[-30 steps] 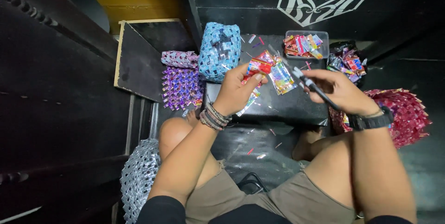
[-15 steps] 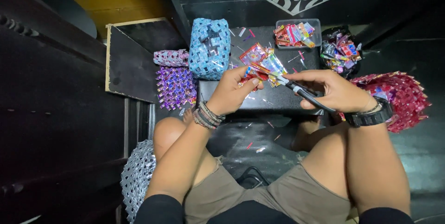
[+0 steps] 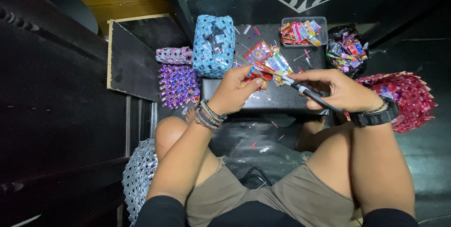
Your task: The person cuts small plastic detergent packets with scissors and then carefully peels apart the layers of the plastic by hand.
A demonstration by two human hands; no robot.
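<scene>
Your left hand (image 3: 235,93) pinched on shiny red-and-silver foil wrappers (image 3: 267,60), right hand (image 3: 340,91) clamped around black-handled scissors (image 3: 307,91).

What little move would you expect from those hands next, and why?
Probably closing the scissors on the wrappers: the left hand holds them up, and the right hand has the blades at their edge.
</scene>
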